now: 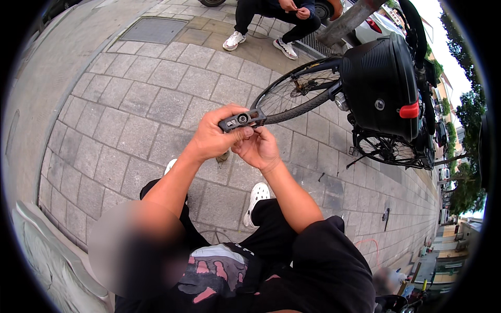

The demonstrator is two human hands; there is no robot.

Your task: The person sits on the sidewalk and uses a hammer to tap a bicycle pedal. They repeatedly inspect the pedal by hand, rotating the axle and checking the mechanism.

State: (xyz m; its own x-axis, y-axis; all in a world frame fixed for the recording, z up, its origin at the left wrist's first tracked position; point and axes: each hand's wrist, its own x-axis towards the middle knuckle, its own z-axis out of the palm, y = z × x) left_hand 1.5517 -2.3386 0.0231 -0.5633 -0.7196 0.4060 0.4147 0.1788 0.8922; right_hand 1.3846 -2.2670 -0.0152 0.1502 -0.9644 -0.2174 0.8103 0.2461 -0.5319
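Observation:
In front of me my left hand [216, 133] grips a dark oblong metal part [241, 121] with a round fitting in its face. What kind of part it is, I cannot tell. My right hand [260, 148] is closed, its fingertips pinched at the part's underside. Anything small between those fingers is hidden. Just beyond the part is the tyre of a bicycle wheel [302, 89]. A small brownish-green object [223, 156] shows below my hands, partly covered.
A black box [376, 86] with a red piece sits on the bicycle at right. Another person's hands [296, 9] are at the top, above white shoes [234, 40]. Grey paving [130, 130] spreads around, with a small dark tool-like object [386, 216] at right.

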